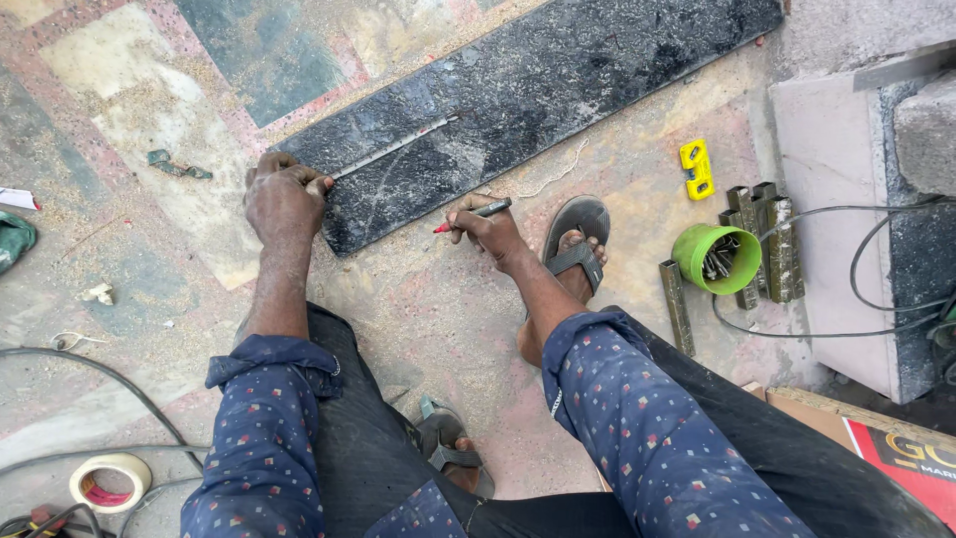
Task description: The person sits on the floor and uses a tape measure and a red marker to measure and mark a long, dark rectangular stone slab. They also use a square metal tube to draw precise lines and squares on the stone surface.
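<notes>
slab: I see the dark stone slab (518, 95) flat on the floor | left hand (284, 199) grip closed, pinning the metal ruler (393, 147) | right hand (488, 227) grip pinches a red-tipped marker (476, 213) just off the slab edge | risk: I judge the ruler slips on dust, skewing the line

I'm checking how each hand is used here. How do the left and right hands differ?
The left hand presses knuckles-up on the dark stone slab's near end, by a thin metal strip; the right hand rests on the floor just off the slab. The left holds no tool; the right grips a red-tipped marker. Both are bare, sleeves pushed up.
</notes>
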